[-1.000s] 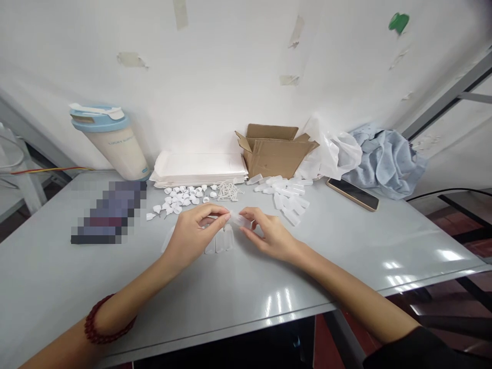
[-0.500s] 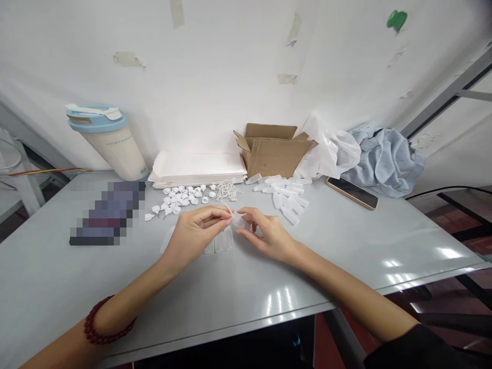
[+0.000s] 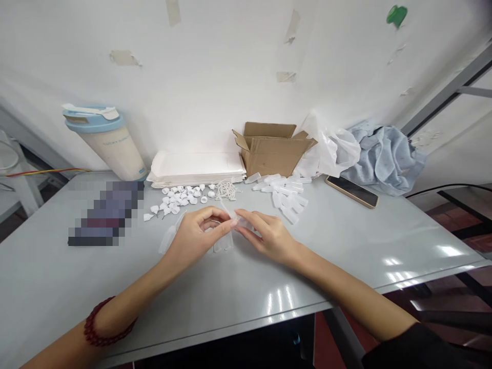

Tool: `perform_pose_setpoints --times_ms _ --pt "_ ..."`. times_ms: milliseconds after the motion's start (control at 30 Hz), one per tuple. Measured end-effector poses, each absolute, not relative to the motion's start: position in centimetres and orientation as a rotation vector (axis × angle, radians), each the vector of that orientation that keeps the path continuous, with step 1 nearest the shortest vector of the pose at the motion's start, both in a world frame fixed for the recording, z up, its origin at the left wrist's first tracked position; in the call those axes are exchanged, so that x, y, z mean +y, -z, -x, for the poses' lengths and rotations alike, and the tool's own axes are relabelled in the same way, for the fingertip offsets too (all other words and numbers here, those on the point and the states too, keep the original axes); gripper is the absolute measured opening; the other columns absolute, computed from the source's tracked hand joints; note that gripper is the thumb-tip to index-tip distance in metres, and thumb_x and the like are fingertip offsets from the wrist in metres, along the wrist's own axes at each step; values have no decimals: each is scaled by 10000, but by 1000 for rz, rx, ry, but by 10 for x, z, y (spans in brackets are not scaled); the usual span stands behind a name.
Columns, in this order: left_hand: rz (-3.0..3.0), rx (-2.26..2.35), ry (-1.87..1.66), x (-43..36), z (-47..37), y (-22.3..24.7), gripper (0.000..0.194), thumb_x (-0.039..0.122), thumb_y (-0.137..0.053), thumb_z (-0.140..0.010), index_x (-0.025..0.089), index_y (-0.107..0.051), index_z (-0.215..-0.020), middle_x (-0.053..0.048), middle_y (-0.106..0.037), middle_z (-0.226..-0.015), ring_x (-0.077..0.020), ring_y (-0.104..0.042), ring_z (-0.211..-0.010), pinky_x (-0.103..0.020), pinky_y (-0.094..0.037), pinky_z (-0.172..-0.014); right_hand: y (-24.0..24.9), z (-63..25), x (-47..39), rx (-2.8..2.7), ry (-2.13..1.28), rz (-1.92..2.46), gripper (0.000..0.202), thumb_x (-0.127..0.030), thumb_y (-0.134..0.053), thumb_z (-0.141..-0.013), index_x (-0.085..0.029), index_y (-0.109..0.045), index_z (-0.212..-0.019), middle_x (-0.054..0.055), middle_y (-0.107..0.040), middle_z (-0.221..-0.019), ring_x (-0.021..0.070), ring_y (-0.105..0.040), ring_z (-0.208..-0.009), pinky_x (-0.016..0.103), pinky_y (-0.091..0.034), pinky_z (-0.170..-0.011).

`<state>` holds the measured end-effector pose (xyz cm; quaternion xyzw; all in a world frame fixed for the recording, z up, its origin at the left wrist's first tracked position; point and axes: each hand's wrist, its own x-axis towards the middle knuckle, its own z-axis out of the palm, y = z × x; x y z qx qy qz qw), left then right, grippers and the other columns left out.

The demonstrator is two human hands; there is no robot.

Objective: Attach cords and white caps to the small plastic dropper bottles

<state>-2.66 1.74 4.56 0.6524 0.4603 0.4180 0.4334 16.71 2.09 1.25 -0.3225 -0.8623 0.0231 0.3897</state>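
Note:
In the middle of the table, my left hand (image 3: 200,230) and my right hand (image 3: 271,234) meet, fingertips nearly touching. Both pinch a small translucent plastic piece (image 3: 243,222), mostly covered by my fingers. A thin pale strip (image 3: 226,208) sticks up from between the fingertips; what it is attached to is hidden. Flat clear plastic pieces (image 3: 223,243) lie below the hands, and others (image 3: 167,240) show partly behind my left hand. Beyond are small white caps (image 3: 180,196), a heap of white strings (image 3: 227,190) and a pile of translucent plastic tubes (image 3: 291,201).
Along the wall stand a tumbler (image 3: 111,146), a stack of white sheets (image 3: 198,166), an open cardboard box (image 3: 271,156), a white plastic bag (image 3: 330,151) and a blue cloth (image 3: 388,159). A phone (image 3: 353,191) lies right; a blurred-out dark object (image 3: 105,212) lies left.
My left thumb and my right fingers have closed in on the small plastic piece, covering more of it. The hands otherwise stay in place; the view has shifted slightly.

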Motion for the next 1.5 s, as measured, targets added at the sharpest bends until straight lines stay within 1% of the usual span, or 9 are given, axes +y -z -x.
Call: perform_pose_setpoints --times_ms 200,433,600,733,867,1033,1200,1333,1500 --pt "-1615 1134 -1015 17 28 -44 213 408 -680 -796 195 -679 -787 -17 -686 -830 -172 -652 -814 -273 -548 -761 -14 -166 18 -2163 -98 776 304 -330 -503 -960 -129 -550 -1183 84 -708 -854 128 -632 -631 245 -533 -586" --pt "-1769 1117 -896 20 29 -46 256 427 -557 -874 209 -691 -896 -32 -687 -930 -196 -643 -857 -279 -528 -697 -21 -165 14 -2029 -527 910 294 -354 -574 -912 -158 -570 -1131 41 -695 -799 94 -590 -585 224 -530 -571" --pt "-1895 1236 -971 18 27 -42 230 380 -546 -881 206 -697 -872 -40 -709 -926 -203 -649 -861 -307 -533 -729 -22 -163 13 -1932 -751 1021 281 -345 -621 -867 -172 -589 -1086 45 -699 -808 121 -642 -645 259 -550 -607" --pt "-2191 1369 -1220 14 26 -35 158 271 -544 -887 195 -649 -976 -62 -686 -974 -205 -632 -881 -339 -532 -762 -20 -161 15 -1803 -919 1125 289 -355 -639 -844 -160 -579 -1049 35 -677 -764 140 -660 -639 290 -554 -622" --pt "-2628 1098 -1251 11 24 -32 273 152 -536 -876 147 -564 -1147 -124 -646 -1088 -253 -577 -1049 -425 -491 -914 -19 -158 16 -1647 -1102 1159 288 -356 -667 -811 -156 -556 -986 31 -661 -761 144 -661 -642 287 -543 -613" --pt "-2929 1024 -1101 11 22 -28 397 238 -624 -863 74 -515 -1208 -196 -628 -1145 -335 -538 -1109 -491 -484 -915 -21 -155 16 -1537 -1221 1198 312 -367 -695 -776 -161 -539 -951 33 -649 -783 160 -669 -645 291 -528 -584" --pt "-2983 1044 -1102 14 22 -24 343 237 -602 -883 88 -533 -1184 -172 -646 -1105 -322 -553 -1073 -468 -499 -879 -20 -153 16 -1539 -1230 1202 286 -339 -690 -785 -156 -548 -952 27 -654 -785 145 -656 -640 285 -524 -591" --pt "-2955 1062 -1047 15 22 -23 304 251 -613 -874 111 -558 -1138 -152 -656 -1081 -317 -553 -1055 -461 -491 -866 -20 -155 19 -1698 -1073 1211 150 -285 -591 -874 -144 -626 -912 50 -695 -815 147 -648 -716 276 -500 -638" --pt "-2891 1090 -916 13 22 -20 288 257 -623 -860 117 -574 -1107 -142 -666 -1063 -318 -545 -1046 -462 -470 -847 -23 -161 24 -1977 -816 1273 211 -146 -494 -914 -152 -700 -868 47 -723 -804 146 -628 -711 275 -462 -677"
